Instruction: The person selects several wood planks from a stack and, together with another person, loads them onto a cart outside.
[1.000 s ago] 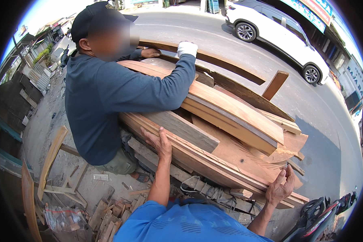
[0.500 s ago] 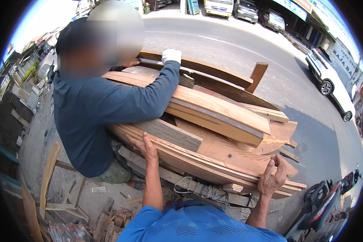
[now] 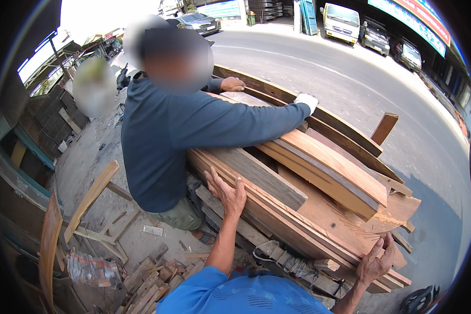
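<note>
Long brown planks, layered together, lying diagonally

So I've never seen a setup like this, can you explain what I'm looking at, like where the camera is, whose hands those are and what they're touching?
There's no machine here: a person works with two bare hands. The wide, curved view looks down from a camera on their head, so their own blue shirt fills the lower edge.

Their left hand lies open against the near stack of reddish boards. Their right hand is at that stack's right end; neither looks clenched.

Beyond lie a grey board, a thick pale-topped board and a broad brown sheet, beside a road.

The co-worker at left leans over the pile, a white-gloved hand near a dark plank.
</note>
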A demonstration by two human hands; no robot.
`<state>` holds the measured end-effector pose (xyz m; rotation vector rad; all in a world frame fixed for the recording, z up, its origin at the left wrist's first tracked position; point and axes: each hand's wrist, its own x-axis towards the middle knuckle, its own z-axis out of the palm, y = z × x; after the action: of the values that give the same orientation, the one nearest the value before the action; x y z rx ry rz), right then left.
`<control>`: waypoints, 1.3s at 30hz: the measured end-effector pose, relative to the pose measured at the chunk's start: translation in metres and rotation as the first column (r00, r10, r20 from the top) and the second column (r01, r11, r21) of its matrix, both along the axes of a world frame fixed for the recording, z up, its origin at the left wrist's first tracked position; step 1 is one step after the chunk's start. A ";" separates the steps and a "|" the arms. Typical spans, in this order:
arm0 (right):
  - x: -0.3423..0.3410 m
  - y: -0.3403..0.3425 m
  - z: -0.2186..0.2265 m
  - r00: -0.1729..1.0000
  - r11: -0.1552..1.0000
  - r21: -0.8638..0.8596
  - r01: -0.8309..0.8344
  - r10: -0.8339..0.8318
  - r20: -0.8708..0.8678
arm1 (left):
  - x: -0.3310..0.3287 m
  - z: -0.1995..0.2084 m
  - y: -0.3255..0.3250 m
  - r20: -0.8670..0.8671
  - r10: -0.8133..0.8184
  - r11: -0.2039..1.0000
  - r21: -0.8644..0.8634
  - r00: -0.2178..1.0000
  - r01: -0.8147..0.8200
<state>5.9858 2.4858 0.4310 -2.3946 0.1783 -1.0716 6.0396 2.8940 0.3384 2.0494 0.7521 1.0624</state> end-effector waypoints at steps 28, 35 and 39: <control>0.011 -0.004 -0.008 0.995 0.991 0.125 -0.054 0.064 -0.076 | 0.015 -0.010 -0.008 0.182 -0.300 0.895 0.394 0.936 0.210; 0.012 -0.008 -0.013 0.996 0.988 0.140 -0.073 0.080 -0.044 | 0.011 -0.011 -0.008 0.186 -0.287 0.900 0.390 0.940 0.198; 0.014 -0.012 -0.019 0.997 0.985 0.157 -0.071 0.073 -0.005 | 0.009 -0.014 -0.008 0.199 -0.286 0.901 0.389 0.937 0.192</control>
<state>5.9995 2.4742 0.4117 -2.2491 0.1720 -0.9746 6.0486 2.8861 0.3241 2.1820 0.1680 1.3599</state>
